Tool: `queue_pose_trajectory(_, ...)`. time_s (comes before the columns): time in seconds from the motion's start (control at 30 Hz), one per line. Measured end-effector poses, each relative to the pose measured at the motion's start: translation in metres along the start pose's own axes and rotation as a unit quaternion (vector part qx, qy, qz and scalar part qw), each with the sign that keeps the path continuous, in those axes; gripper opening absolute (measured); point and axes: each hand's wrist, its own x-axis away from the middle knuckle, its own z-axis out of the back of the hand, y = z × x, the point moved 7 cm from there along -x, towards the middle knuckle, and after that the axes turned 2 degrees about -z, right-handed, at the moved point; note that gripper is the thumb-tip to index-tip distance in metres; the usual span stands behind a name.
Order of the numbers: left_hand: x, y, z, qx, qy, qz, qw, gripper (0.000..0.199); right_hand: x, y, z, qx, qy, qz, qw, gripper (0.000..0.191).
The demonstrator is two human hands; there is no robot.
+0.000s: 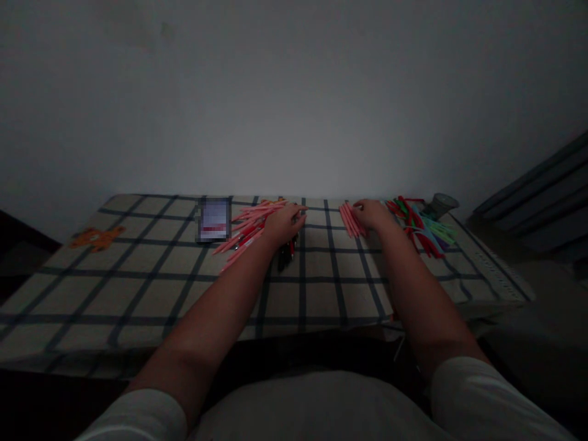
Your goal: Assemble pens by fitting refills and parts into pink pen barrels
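My left hand rests over a loose pile of pink sticks, with its fingers apart and pointing right. Red and silver pieces lie among those sticks, and black items show just below the hand. To the right, my right hand is at the upper end of a small row of pink sticks, its fingers bent down onto them. Whether those fingers grip a stick is too dim to tell.
A checked cloth covers the table against a wall. Left of the pile lies a blurred screen-like device, with an orange figure farther left. At right are red, green and blue strips and an overturned clear cup.
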Motion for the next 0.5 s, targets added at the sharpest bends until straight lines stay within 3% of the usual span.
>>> queue_pose_trajectory(0.13,-0.001,-0.004,0.012,-0.025,0.020,0.024,0.999,0.032,0.013,-0.039,0.017,-0.041,0.050,0.070,0.996,0.041)
queue_pose_trajectory(0.23,0.001,-0.026,0.034,-0.041,0.096,0.120,0.987,0.032,0.022,-0.080,0.019,-0.088,0.063,0.161,0.981,0.035)
queue_pose_trajectory(0.33,0.003,-0.051,0.050,-0.052,0.141,0.175,0.973,0.033,0.029,-0.118,0.010,-0.128,0.069,0.251,0.957,0.032)
queue_pose_trajectory(0.4,0.004,-0.065,0.054,-0.073,0.131,0.196,0.969,0.035,0.032,-0.134,-0.002,-0.138,0.063,0.288,0.946,0.032)
queue_pose_trajectory(0.5,0.006,-0.078,0.047,-0.105,0.057,0.212,0.970,0.038,0.032,-0.139,-0.022,-0.149,0.043,0.286,0.945,0.029)
